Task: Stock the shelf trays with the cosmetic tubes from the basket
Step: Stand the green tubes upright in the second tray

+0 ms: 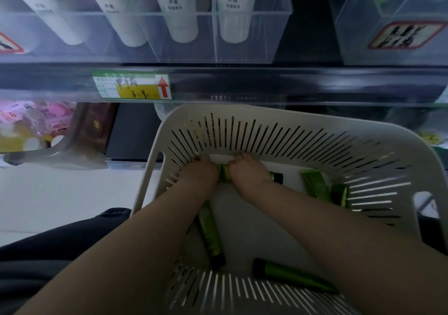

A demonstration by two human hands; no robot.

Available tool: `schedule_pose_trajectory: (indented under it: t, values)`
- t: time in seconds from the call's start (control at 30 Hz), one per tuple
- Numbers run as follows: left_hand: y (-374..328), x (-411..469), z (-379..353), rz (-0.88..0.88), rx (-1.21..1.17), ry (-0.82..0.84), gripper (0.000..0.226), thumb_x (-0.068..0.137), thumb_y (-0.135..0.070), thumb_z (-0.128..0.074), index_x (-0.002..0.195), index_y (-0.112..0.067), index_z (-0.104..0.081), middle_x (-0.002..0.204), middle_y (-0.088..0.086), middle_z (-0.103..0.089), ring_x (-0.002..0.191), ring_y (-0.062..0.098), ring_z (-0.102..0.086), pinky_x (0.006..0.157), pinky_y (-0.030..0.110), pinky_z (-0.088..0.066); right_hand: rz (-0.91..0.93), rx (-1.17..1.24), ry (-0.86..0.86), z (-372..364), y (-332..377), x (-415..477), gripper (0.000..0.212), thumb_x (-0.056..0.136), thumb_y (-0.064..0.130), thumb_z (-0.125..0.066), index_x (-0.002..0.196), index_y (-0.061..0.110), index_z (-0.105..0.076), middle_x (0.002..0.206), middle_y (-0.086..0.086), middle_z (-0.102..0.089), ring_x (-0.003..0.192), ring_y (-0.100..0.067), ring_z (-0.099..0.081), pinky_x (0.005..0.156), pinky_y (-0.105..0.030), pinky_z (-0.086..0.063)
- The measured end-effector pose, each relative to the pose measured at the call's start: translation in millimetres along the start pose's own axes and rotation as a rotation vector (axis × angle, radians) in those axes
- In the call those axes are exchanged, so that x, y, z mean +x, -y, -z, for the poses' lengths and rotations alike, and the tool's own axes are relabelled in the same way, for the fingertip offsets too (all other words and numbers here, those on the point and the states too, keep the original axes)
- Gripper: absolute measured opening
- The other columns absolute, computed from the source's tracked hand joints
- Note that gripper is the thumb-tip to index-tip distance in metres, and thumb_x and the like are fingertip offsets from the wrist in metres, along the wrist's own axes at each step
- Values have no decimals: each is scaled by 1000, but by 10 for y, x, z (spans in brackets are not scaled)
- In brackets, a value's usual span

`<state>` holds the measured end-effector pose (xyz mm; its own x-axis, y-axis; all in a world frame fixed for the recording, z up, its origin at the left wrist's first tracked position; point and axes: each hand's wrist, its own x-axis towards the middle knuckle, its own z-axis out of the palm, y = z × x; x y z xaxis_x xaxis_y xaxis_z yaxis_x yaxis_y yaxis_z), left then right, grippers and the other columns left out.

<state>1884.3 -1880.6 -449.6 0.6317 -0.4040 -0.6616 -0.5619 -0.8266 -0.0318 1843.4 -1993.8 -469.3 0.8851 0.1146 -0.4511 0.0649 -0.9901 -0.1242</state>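
Both hands are down in the off-white slotted plastic basket (242,114). Your left hand (201,173) and right hand (249,173) are knuckle to knuckle at its far wall, fingers curled round a green soft-plastic tube with a black cap (224,175). The cap sticks out just right of your right hand. Fingertips are hidden, so I can't tell how deep the grip goes.

Handling, my read: light, the body squashes, and the glossy skin is probably slick. Take it mid-body or at the stiff cap end, not by the flat crimp. One hand should carry it.

Basket also holds four loose green tubes (209,237): one under your left forearm, one beside your right forearm close to you, two against the wall right of your right hand.

The clear plastic shelf trays (242,55) sit well above both hands, with white tubes with green print (181,11) standing in the compartments. The tray up-right of your right hand has something green in it, too blurred to identify.
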Motion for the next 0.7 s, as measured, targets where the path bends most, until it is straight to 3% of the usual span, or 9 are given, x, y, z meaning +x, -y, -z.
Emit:
schedule_pose_trajectory:
  t: [0.2, 0.37, 0.53, 0.6, 0.7]
  values:
    - [11, -7, 8, -12, 14, 16, 45, 96, -6, -40, 139, 6, -32, 147, 26, -25, 124, 35, -44, 102, 41, -42, -32, 51, 22, -28, -46, -48, 36, 91, 2, -50, 127, 2, -49, 134, -19, -43, 123, -32, -41, 100, -36, -37]
    - [19, -31, 67, -11, 81, 108, 46, 94, -6, -45, 139, 2, -36, 146, 21, -30, 132, 34, -36, 109, 41, -35, -40, 65, 17, -67, -70, -80, 36, 90, 5, -53, 126, 4, -50, 132, -18, -44, 122, -32, -42, 97, -37, -40]
    - [20, -57, 67, -17, 86, 132, 52, 93, -7, -48, 141, 3, -29, 145, 23, -32, 131, 34, -37, 107, 38, -34, -57, 86, 6, -119, -93, -137, 32, 90, 11, -54, 121, 4, -52, 125, -17, -47, 116, -31, -44, 91, -35, -41]
    - [63, -47, 40, -62, 42, 116, 49, 91, -8, -52, 137, 2, -36, 141, 20, -37, 129, 30, -39, 108, 37, -35, -63, 117, 13, -133, -107, -166, 32, 90, 12, -55, 121, 4, -51, 124, -17, -46, 114, -31, -45, 89, -34, -41]
    - [103, -77, 47, -99, -9, 87, 45, 87, -8, -59, 128, -1, -41, 130, 16, -45, 119, 27, -47, 99, 35, -42, -80, 197, 23, -143, -137, -208, 31, 90, 15, -57, 119, 6, -52, 122, -16, -45, 110, -30, -47, 81, -31, -41]
